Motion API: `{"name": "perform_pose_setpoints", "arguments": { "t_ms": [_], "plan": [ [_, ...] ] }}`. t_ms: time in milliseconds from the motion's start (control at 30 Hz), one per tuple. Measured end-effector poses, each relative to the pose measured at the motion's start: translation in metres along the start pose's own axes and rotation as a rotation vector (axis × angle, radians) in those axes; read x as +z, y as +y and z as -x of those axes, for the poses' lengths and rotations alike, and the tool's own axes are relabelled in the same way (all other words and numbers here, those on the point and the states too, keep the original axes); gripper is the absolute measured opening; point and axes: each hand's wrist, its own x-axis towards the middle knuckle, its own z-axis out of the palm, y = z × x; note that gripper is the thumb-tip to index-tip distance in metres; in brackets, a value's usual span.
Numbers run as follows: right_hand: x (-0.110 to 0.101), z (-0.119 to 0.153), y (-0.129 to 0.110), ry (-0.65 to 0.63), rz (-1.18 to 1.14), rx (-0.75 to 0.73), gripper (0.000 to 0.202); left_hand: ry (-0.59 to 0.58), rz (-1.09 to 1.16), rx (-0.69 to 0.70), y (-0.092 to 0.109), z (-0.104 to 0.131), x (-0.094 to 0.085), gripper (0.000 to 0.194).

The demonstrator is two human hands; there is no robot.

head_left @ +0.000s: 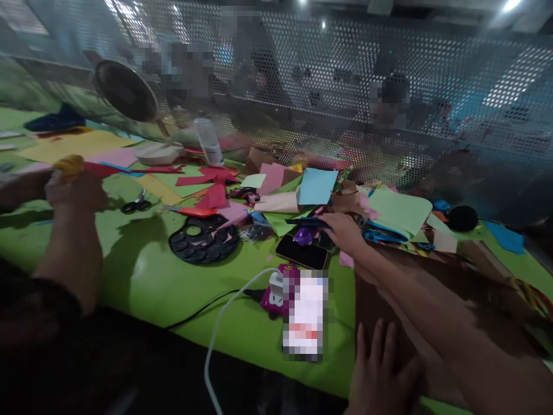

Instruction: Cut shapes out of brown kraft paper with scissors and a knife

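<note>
My left hand lies palm down at the bottom, fingers spread over the edge of a brown sheet. Reaching across from the lower right, my right hand has its fingers closed at a thin dark blue object, whose kind I cannot make out. Just below it are a small purple item and a dark-screened phone. Close by lie a light blue paper and a pale green paper.
At left, a co-worker's hands hold something yellow. A black palette, scissors, a purple power socket with cables, and a lit phone lie on the green table. Behind stand a bottle, a fan and a perforated screen.
</note>
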Motion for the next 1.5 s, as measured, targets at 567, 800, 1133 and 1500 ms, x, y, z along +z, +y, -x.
{"name": "perform_pose_setpoints", "arguments": {
  "t_ms": [567, 800, 1133, 1500],
  "plan": [
    [-0.055, 0.026, 0.015, 0.212, -0.379, 0.075, 0.041, -0.274, 0.237, -0.118, -0.002, -0.014, -0.041, 0.057],
    [-0.139, 0.189, 0.042, 0.137, -0.939, 0.4, 0.048, -0.317, 0.101, -0.153, -0.02, -0.024, -0.042, 0.046],
    [-0.205, 0.462, 0.063, 0.379, -0.921, 1.043, 0.049, -0.406, -0.131, 0.118, 0.003, -0.094, -0.025, 0.029],
    [-0.183, 0.517, 0.066, 0.063, -0.797, 1.028, 0.048, -0.564, -0.061, 0.21, 0.033, -0.148, 0.004, 0.051]
  ]
}}
